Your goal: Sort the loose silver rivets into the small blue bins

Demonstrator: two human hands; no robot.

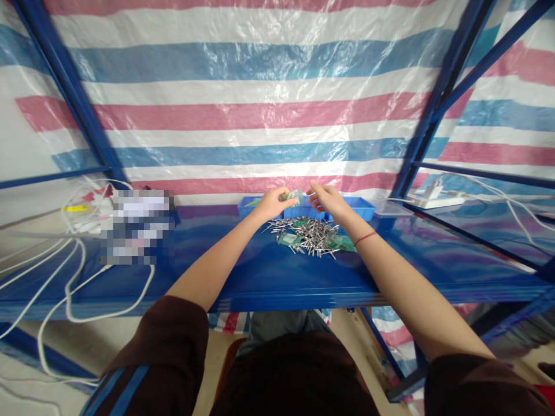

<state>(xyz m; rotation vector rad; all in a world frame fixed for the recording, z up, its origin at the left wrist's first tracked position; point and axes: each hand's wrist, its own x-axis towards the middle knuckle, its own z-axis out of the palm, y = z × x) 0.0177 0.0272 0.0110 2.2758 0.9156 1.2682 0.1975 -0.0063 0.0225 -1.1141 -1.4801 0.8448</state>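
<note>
I'm seeing left hand (270,207) pinching bag (295,196), right hand (330,202) loosely spread; any slipping pinch is risking bag dropping onto pins (318,236), centre frame.

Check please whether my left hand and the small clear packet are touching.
Touching. The head view shows the left hand pinching the small clear packet between thumb and fingers.

The one view looks from the wearer's head, above the near edge of the blue surface (277,277), facing forward and down across it. The surface lies within arm's reach (both forearms run into the picture from below), with the striped sheet (260,115) beyond it and the wearer's lap (281,329) below its near edge.
</note>
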